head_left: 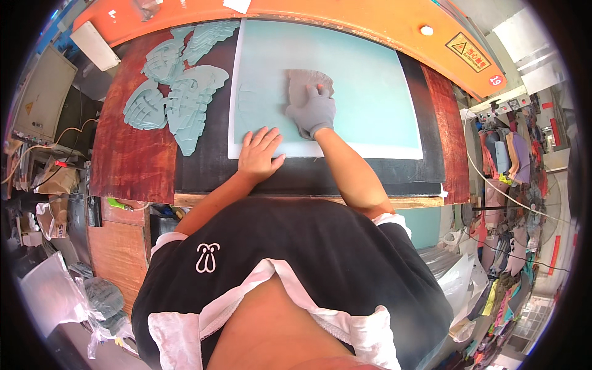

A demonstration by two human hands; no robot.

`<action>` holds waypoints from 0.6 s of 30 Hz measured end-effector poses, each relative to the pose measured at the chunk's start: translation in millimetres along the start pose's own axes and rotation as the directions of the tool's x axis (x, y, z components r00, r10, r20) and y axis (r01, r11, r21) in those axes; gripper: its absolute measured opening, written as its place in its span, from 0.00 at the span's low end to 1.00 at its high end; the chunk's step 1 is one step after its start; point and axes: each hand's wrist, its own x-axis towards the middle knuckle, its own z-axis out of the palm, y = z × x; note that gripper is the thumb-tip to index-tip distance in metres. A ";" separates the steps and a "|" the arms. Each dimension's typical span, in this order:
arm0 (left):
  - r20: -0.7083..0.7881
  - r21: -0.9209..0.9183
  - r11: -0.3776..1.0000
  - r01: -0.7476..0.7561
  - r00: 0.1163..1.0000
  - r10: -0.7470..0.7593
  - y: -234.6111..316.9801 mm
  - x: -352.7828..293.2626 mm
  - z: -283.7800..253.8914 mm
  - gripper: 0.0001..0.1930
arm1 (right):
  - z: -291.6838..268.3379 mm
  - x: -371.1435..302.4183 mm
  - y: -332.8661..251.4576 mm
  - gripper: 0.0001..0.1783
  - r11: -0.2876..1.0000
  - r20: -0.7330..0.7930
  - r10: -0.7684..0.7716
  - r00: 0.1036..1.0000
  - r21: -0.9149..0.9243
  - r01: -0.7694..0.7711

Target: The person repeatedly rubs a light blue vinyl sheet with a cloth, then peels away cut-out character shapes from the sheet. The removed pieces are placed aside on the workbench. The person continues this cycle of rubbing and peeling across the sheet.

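Observation:
A pale turquoise sheet (364,80) with a white border lies on the black work surface in front of me. My left hand (260,153) is bare and rests flat on its near edge, fingers spread. Over the middle of the sheet, my right hand (316,112) wears a grey glove with some fingertips exposed. Its fingers are bent over a grey-brown cutting die (302,80) with a jagged far rim, which sits on the sheet. The glove covers much of the die. Faint cut outlines (245,105) show along the sheet's left side.
Stacks of cut turquoise pieces (191,102) lie on the red-brown board (123,166) at the left. An orange machine beam (370,28) spans the far side. Racks of coloured parts (505,154) stand at the right; plastic bags (55,296) lie at the lower left.

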 end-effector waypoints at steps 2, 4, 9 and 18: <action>-0.016 0.013 1.000 -0.003 1.000 0.003 0.3 -0.5 0.8 0.22 | -0.1 2.2 14.7 0.45 0.969 -0.118 -0.063 0.991 0.231 0.089; -0.009 0.020 1.000 -0.003 1.000 0.004 1.9 3.5 1.6 0.22 | -7.6 8.4 36.5 0.42 0.829 -0.115 -0.027 0.993 0.552 0.086; -0.039 0.043 0.999 0.002 0.999 -0.001 9.1 8.2 0.7 0.21 | -32.2 16.6 90.5 0.36 0.600 -0.063 0.023 0.998 0.799 0.037; -0.067 0.061 0.998 -0.008 0.998 0.012 16.0 13.8 -3.0 0.21 | -38.9 12.5 112.6 0.46 0.997 -0.206 0.009 0.979 -0.068 -0.023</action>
